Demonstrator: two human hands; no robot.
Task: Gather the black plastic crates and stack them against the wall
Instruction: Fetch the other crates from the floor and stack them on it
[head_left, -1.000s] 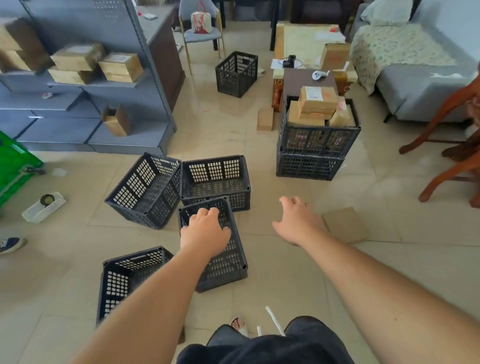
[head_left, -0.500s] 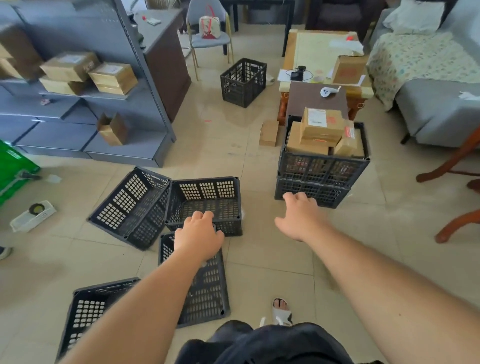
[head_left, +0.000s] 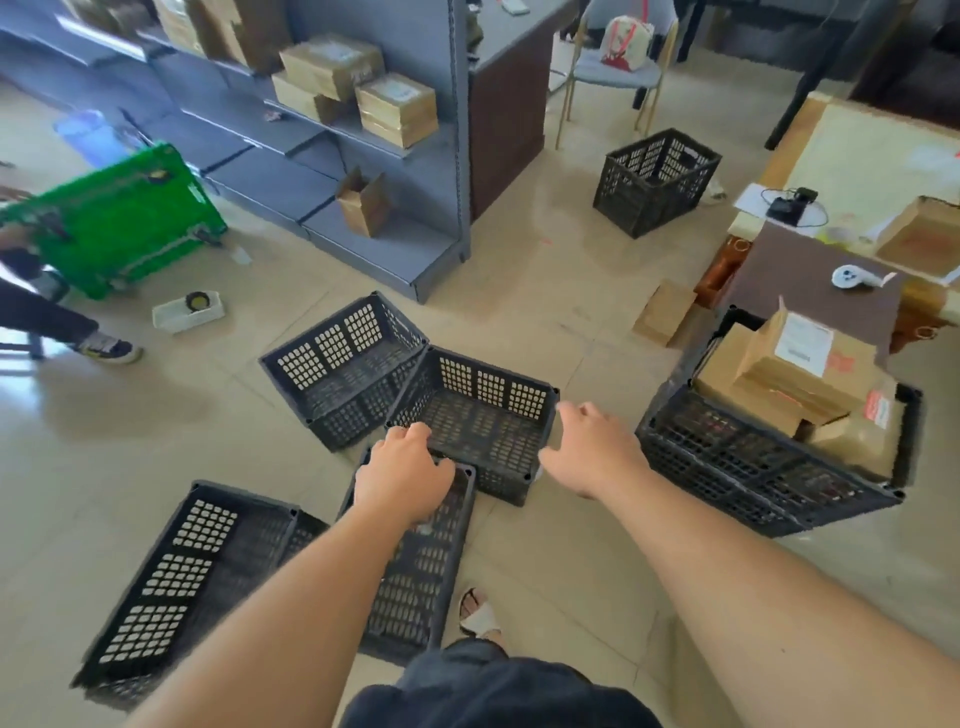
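Left hand (head_left: 402, 475): fingers curled at the near rim of the centre crate (head_left: 483, 410); we cannot tell whether they have closed on it. Right hand (head_left: 589, 447): spread, just beside the crate's right corner, holding nothing.

We judge the task barely begun. The tilted crate (head_left: 337, 374), side-lying crate (head_left: 421, 587), near-left crate (head_left: 176, 571) and far crate (head_left: 654, 176) lie loose on the floor. Loaded crates (head_left: 753, 467) holding cardboard boxes (head_left: 789, 374) crowd our right.

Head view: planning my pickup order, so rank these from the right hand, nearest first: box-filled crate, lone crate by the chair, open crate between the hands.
1. Open crate: between the hands, right rim at the right hand.
2. Box-filled crate: just to the hand's right.
3. Lone crate: by the chair, far ahead.
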